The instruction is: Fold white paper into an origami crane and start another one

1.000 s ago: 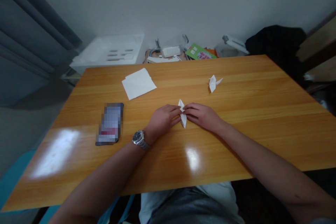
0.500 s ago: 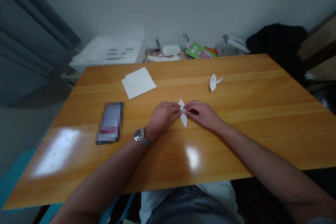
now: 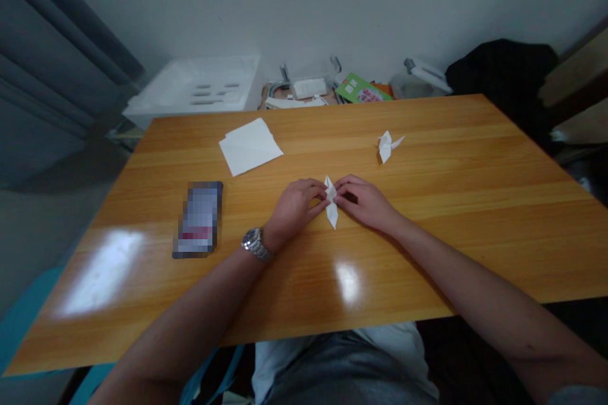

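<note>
Between my hands, above the middle of the wooden table point(image 3: 408, 266), is a small white folded paper crane point(image 3: 331, 204), its two pointed wings spread toward and away from me. My left hand point(image 3: 295, 207), with a metal watch point(image 3: 256, 243) on its wrist, pinches the crane's left side between thumb and fingers. From the right, my right hand point(image 3: 363, 201) pinches its other side the same way. The fingertips hide part of the folds. Farther back on the right stands another white paper crane point(image 3: 386, 147), touched by neither hand.
White paper sheets point(image 3: 250, 147) lie at the back left of the table. A phone point(image 3: 199, 220) with a blurred screen rests left of my left arm. Behind the far edge are a white plastic tray point(image 3: 213, 79), a green book point(image 3: 361, 90) and a dark bundle point(image 3: 501, 73).
My fingertips have shifted slightly on the crane and show more of its middle. Both hands stay in about the same place, and the other things lie as before.
</note>
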Tool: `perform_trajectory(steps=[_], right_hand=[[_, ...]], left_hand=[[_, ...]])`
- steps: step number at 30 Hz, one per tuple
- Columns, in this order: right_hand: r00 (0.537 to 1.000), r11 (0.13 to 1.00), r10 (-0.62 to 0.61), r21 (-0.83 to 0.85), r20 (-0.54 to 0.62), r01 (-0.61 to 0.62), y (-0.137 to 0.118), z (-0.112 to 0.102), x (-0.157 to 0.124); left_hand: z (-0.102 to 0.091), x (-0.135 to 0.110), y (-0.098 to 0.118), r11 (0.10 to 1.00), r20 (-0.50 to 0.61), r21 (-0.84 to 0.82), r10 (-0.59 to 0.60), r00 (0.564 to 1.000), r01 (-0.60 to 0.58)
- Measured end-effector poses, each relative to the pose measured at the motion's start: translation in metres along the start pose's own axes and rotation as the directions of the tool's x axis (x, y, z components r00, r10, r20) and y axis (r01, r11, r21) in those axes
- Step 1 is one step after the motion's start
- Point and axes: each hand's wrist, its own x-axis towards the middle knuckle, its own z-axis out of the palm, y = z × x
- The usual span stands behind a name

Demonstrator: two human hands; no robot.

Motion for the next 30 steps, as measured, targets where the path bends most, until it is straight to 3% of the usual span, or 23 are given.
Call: perform_trajectory(steps=[25,30], right_hand=[[1.000,0.997,0.012,-0.079,-0.022,-0.014,0.0019,0.0052,0.0044],[0.998,0.996,0.028,-0.086,-0.049,-0.033,0.0028,0.0063,0.0048]], left_hand=[[0.0040,0.0026,0.0032,0.998,-0.002,-0.021,-0.062,0.998,0.062],[0.0043,0.0029,0.0039,0.987,-0.025,-0.097,-0.135,0.991,0.132]])
